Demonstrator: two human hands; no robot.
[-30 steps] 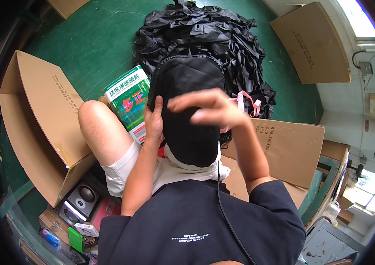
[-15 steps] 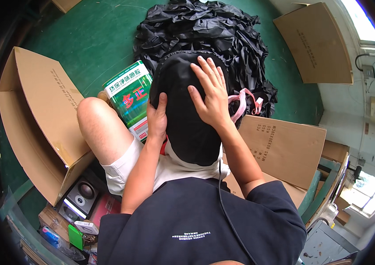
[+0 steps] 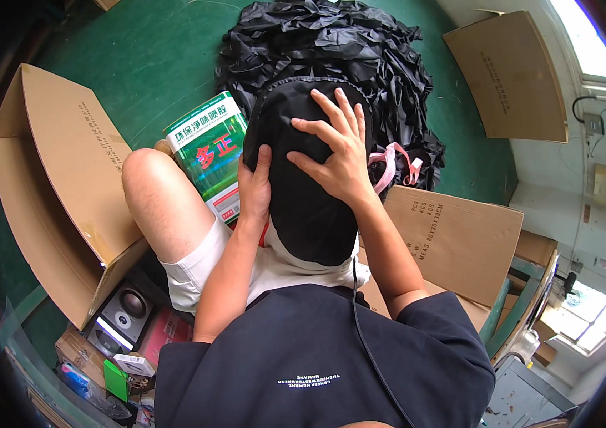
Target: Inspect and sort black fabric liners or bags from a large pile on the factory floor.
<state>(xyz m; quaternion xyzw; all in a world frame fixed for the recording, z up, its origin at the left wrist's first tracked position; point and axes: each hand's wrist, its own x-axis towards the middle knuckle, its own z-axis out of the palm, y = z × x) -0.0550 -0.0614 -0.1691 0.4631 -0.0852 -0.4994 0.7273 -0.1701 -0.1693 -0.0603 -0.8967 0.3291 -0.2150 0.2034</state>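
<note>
A black bag of quilted fabric lies over the person's lap, its rounded far end toward the heap of black cloth on the green floor. The right hand lies flat on top of the bag, fingers spread wide apart and pressed on the fabric, clamped on nothing. The left hand rests against the bag's left edge, thumb on the upper face and the other fingers tucked out of sight behind the edge, so it cannot be told whether that grip closes on the fabric. Just beside the left hand, touching the bag's edge, stands a green and white carton, partly hidden by the bare knee. A pink strap shows at the bag's right side, near the right wrist. An open cardboard box stands to the left, a flat cardboard sheet lies to the right under the right forearm. The near end of the bag is covered by the forearms and the dark shirt. A speaker sits low left.
</note>
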